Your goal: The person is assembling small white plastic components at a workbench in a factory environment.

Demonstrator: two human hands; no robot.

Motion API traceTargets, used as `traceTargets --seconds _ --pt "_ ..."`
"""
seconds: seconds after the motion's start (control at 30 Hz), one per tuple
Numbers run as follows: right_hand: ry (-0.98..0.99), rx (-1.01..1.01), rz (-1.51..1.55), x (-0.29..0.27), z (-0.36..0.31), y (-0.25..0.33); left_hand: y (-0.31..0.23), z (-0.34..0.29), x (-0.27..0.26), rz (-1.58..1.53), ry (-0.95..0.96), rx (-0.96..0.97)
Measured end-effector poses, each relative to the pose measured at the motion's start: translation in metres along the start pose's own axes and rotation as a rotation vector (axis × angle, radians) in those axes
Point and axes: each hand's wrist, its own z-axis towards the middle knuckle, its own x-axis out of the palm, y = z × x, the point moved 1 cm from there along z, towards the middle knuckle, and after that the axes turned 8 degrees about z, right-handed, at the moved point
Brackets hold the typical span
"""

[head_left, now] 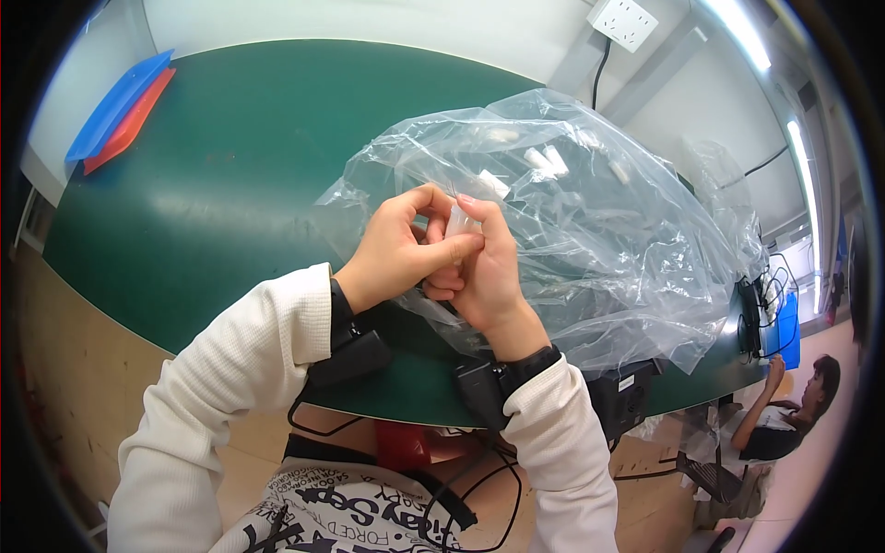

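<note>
Over the green table my two hands meet around a small whitish, translucent piece (461,221); its exact kind is hard to make out. My left hand (396,244) pinches it from the left with thumb and forefinger. From the other side my right hand (493,263) has its fingers closed round it, thumb near the top. Fingers hide most of the piece. Just beyond and to the right lies a large clear plastic bag (590,249), crumpled. Several small white cylindrical pieces (546,162) show in or under its film, and one white piece (494,183) lies close to my right thumb.
Blue (115,111) and red (131,127) trays lean at the table's far left. The green tabletop (230,166) curves toward me. A black device (622,396) sits at the front edge, with cables below. A power socket (624,23) hangs behind; another person (784,415) sits at right.
</note>
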Motion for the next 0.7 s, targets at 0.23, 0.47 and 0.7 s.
traceTargets --seconds 0.23,0.47,0.7 --pt "0.151 0.049 0.109 0.001 -0.003 0.001 -0.004 -0.001 0.004 0.033 0.024 0.036" --pt "0.183 -0.033 0.148 0.000 -0.004 0.005 -0.018 -0.002 -0.002 -0.267 0.090 -0.207" --pt "-0.136 -0.490 -0.065 -0.004 -0.004 0.016 -0.008 0.009 -0.015 -0.314 -0.168 -0.035"
